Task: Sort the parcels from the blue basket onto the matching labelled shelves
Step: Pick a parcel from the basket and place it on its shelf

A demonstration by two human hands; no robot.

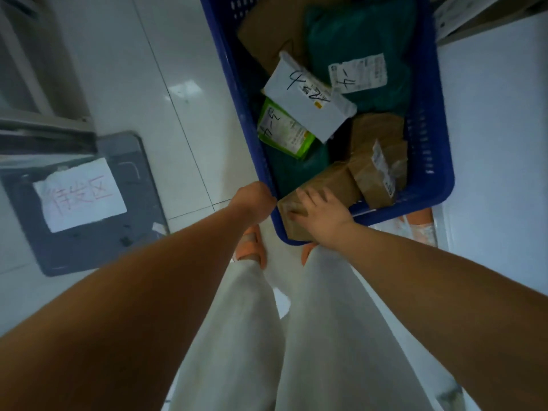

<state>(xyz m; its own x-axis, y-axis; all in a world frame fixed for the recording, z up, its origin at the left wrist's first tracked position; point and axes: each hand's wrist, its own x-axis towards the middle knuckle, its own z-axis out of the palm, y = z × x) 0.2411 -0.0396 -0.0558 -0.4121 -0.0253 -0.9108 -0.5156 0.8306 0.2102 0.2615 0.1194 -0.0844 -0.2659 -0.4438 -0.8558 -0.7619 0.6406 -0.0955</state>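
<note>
Down at the near end of the blue basket, which stood on the tiled floor, the right hand lay spread over a brown cardboard parcel that leaned against the near rim. Its fingers were splayed and pressed on top rather than closed round it. The left hand was curled at the basket's near left corner, seemingly gripping the rim, though its fingers were hidden.

To do this well, the left hand probably needed to steady the basket while the right got its fingers under the box's edge before lifting. Its label should then be turned up and read before choosing a shelf. Farther in lay a white mailer marked "4", a green packet and a dark green bag.
</note>
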